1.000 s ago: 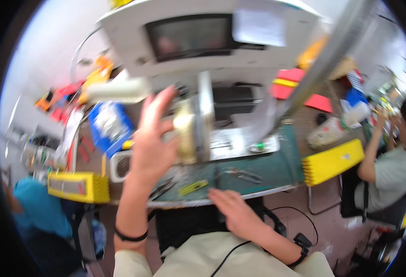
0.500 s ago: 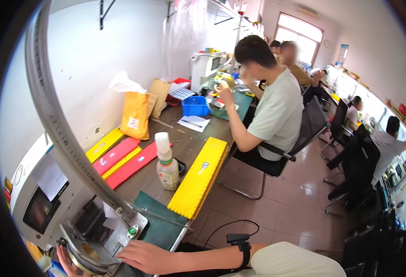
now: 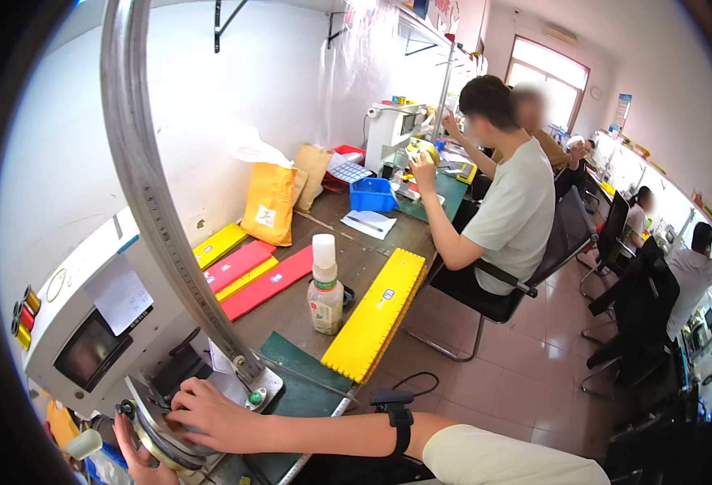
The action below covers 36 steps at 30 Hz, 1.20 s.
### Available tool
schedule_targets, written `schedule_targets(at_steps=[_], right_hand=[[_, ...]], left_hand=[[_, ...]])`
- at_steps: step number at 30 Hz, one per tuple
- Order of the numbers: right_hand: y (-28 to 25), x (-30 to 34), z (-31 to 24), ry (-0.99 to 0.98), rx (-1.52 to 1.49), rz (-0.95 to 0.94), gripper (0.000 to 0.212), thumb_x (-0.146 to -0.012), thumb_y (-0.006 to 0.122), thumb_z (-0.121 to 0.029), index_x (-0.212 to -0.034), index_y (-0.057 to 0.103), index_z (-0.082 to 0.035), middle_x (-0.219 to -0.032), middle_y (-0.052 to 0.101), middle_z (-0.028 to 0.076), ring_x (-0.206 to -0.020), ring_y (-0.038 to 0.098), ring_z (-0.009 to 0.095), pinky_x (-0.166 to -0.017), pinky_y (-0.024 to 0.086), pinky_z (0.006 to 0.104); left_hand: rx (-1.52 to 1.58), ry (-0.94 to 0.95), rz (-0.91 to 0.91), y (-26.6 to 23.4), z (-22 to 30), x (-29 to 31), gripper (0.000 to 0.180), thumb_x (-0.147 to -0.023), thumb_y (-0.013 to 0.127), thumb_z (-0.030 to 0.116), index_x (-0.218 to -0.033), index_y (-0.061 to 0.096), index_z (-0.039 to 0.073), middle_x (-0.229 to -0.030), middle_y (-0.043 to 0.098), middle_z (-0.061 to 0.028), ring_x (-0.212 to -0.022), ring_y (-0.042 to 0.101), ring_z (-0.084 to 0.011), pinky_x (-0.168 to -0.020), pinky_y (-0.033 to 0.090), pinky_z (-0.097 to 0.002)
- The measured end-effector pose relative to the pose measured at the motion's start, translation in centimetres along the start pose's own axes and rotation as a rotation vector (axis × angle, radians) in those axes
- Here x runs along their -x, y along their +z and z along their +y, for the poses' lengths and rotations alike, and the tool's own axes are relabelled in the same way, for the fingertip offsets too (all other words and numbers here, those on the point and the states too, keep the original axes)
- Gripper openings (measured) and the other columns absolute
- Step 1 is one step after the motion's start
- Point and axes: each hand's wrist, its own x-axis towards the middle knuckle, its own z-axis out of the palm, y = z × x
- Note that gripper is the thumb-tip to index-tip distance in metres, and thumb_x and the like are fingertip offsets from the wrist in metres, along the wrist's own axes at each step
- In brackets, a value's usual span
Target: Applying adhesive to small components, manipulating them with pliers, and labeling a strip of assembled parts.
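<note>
Head view: wheel point(image 3: 162, 449) low at left, close in front of the white machine point(image 3: 77, 295), between your two hands. Its lower part was hard to make out near the picture's bottom edge.

Left hand point(image 3: 145, 470) at the wheel's left side, one finger up along it, the rest partly hidden; you could not have told from this angle whether it gripped or merely touched. Right hand point(image 3: 218, 416) reached over from the right, fingers bent, tips by the wheel's right side; contact likely, but a firm hold could not be confirmed.

Handling, as judged: metallic sheen suggested a stiff body, no give under your fingers, and fair weight for its bulk. Smooth rim probably slick, more so with damp skin. Not fragile by its look, though a polished face might have marked easily. Whether it was fixed to the machine did not show.

Best hold seemed to be the outer rim, from opposite sides, palms clear of the face.

Close by: the post point(image 3: 150, 186) and green button point(image 3: 255, 398) stood just past your right hand, leaving that elbow little room. Bottle point(image 3: 325, 295) farther off on the counter point(image 3: 368, 255), well apart from both hands.
</note>
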Motion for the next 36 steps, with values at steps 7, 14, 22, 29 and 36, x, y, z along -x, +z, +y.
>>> schedule_targets(at_steps=[7, 14, 22, 29, 36], right_hand=[[2.2, -1.2, 0.8, 0.006, -0.042, -0.024, 0.011, -0.076, 0.072, -0.011, -0.081, 0.066, -0.003, -0.095, 0.057, 0.007, -0.106, 0.049, 0.029, -0.093, 0.040, 0.0413], [2.6, 0.0, 0.5, 0.081, -0.074, 0.011, 0.011, -0.076, 0.072, -0.014, -0.078, 0.066, -0.005, -0.085, 0.056, 0.006, -0.099, 0.051, 0.027, -0.086, 0.041, 0.0402], [-0.5, 0.9, 0.6, 0.202, -0.075, 0.115, 0.008, -0.080, 0.077, -0.008, -0.082, 0.071, -0.004, -0.077, 0.058, 0.008, -0.083, 0.055, 0.027, -0.075, 0.046, 0.0357], [-2.6, 2.1, -1.5, 0.585, -0.510, 0.033, 0.009, -0.090, 0.070, -0.009, -0.093, 0.076, -0.002, -0.082, 0.068, 0.004, -0.079, 0.056, 0.011, -0.071, 0.044, 0.0264], [-2.6, 4.4, -4.1, 0.612, -0.778, -0.091, 0.013, -0.095, 0.067, -0.010, -0.097, 0.076, 0.000, -0.087, 0.065, 0.002, -0.080, 0.054, 0.008, -0.070, 0.043, 0.0236]], left_hand=[[-0.099, 0.022, 0.003, 0.0, -0.1, -0.1, 0.071, -0.087, 0.066, -0.003, -0.151, 0.035, 0.001, -0.141, 0.051, -0.0176, -0.123, 0.055, -0.0273, -0.101, 0.046, -0.0345], [-0.064, -0.001, 0.033, -0.6, -1.2, 0.2, 0.070, -0.084, 0.067, -0.001, -0.147, 0.038, -0.003, -0.144, 0.046, -0.0201, -0.128, 0.050, -0.0272, -0.105, 0.041, -0.0347], [-0.001, -0.045, 0.046, 0.1, 1.6, -0.5, 0.075, -0.080, 0.058, -0.013, -0.151, 0.036, -0.001, -0.153, 0.041, -0.0179, -0.130, 0.053, -0.0236, -0.101, 0.047, -0.0297], [-0.521, 0.277, 0.467, -0.6, 4.3, 2.1, 0.038, -0.084, 0.067, -0.007, -0.120, 0.063, 0.001, -0.088, 0.070, -0.0102, -0.100, 0.064, -0.0233, -0.097, 0.045, -0.0368], [-0.044, 0.296, -0.013, 1.7, 7.7, 4.7, 0.032, -0.079, 0.072, -0.006, -0.110, 0.066, -0.004, -0.104, 0.067, -0.0146, -0.093, 0.066, -0.0239, -0.082, 0.052, -0.0317]])
